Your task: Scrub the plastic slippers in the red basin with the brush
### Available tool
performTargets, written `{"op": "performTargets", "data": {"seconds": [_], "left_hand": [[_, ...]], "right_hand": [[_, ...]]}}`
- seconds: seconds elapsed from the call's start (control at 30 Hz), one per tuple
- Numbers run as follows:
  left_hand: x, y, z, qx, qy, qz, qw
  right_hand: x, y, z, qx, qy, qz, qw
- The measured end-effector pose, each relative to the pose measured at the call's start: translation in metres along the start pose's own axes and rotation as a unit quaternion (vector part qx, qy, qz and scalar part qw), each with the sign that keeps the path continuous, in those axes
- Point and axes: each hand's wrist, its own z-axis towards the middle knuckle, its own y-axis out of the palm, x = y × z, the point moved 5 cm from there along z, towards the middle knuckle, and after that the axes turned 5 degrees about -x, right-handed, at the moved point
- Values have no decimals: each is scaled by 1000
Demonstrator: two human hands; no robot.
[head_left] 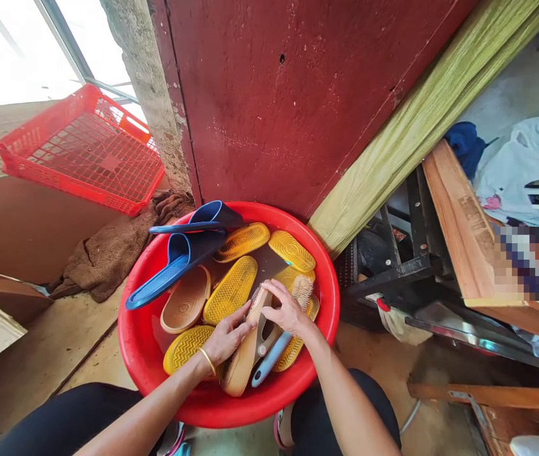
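My left hand (225, 337), with a gold bangle at the wrist, grips the side of a tan clog (239, 370) held tilted on its edge over the basin. The fingers of my right hand (287, 309) rest curled over the clog's upper end. Just under my right wrist lies a scrub brush with a blue handle (272, 361) and pale bristles (302, 289). Around the hands, several yellow slippers (231, 290) and another tan clog (186, 301) sit in water in a red basin (131, 345). Blue slippers (181, 256) lean over the basin's left rim.
Behind the basin stands a dark red door panel (292, 114), with a yellow-green curtain (421, 133) beside it. A red plastic crate (83, 152) is at the upper left, near brown sacking (102, 253). Wooden furniture (469, 228) with clothes (526, 171) stands at the right.
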Motion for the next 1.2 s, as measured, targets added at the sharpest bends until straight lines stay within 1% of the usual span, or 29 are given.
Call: {"op": "performTargets", "data": {"seconds": [0.13, 0.23, 0.3, 0.33, 0.4, 0.43, 0.47, 0.5, 0.57, 0.63, 0.7, 0.77, 0.83, 0.87, 0.93, 1.0, 1.03, 1.1, 1.13, 1.2], "left_hand": [[4, -2, 1, 10, -6, 24, 1000], [6, -4, 0, 13, -18, 31, 999], [4, -4, -2, 6, -27, 24, 999], [2, -4, -2, 3, -32, 22, 999], [-2, -5, -4, 0, -37, 22, 999], [-4, -4, -5, -4, -37, 25, 999], [-5, -3, -5, -10, -36, 29, 999], [-6, -2, -6, -16, -34, 33, 999], [-5, 1, -8, -8, -21, 47, 999], [-2, 1, -10, 29, 4, 61, 998], [3, 1, -12, 65, 26, 60, 996], [7, 1, -13, 77, 30, 68, 994], [11, 2, -14, 76, 17, 84, 993], [13, 2, -15, 72, 9, 86, 994], [15, 2, -18, 60, -7, 68, 996], [16, 2, -20, 45, -18, 43, 998], [16, 2, -21, 37, -20, 36, 998], [16, 2, -21, 25, -19, 27, 999], [16, 2, -20, 21, -15, 21, 999], [19, 3, -18, 20, 2, 0, 1000]], "right_hand": [[2, 3, 0, -1, -7, -7, 1000], [1, 4, 1, -13, -6, 0, 1000], [-1, 0, 0, -2, -6, -2, 1000], [-2, -5, -2, 21, -7, -14, 1000], [-4, -19, -13, 96, 3, -61, 993], [-4, -26, -22, 134, 17, -91, 987], [-3, -31, -31, 158, 37, -122, 979], [0, -33, -42, 166, 65, -152, 972], [7, -27, -59, 141, 128, -202, 961], [14, -13, -71, 110, 177, -237, 949], [15, 4, -72, 100, 190, -258, 942], [12, 17, -64, 95, 173, -261, 945], [9, 21, -52, 100, 147, -236, 955], [7, 17, -47, 116, 134, -210, 961], [4, 2, -41, 176, 111, -148, 967], [2, -16, -43, 228, 82, -96, 965], [0, -22, -45, 239, 62, -81, 966], [-6, -25, -48, 224, 14, -70, 972], [-10, -22, -50, 205, -10, -71, 976], [-19, -10, -52, 162, -49, -78, 983]]}}
